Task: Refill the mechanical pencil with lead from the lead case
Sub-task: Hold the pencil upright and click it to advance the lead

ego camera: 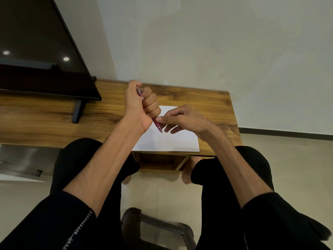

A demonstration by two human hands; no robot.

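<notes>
A purple-red mechanical pencil (158, 125) is held above a white sheet of paper (167, 139), its tip pointing down toward me. My left hand (139, 103) is wrapped in a fist around the barrel, thumb up at the top end. My right hand (182, 118) pinches the lower part of the pencil near the tip with thumb and forefinger, the other fingers spread below. The lead case is not visible; my hands may be hiding it.
The paper lies on a low wooden table (207, 101) against a pale wall. A dark flat screen (39, 51) on a stand (77, 110) occupies the table's left part. My knees sit below the table's near edge, with an open shelf (160, 160) between them.
</notes>
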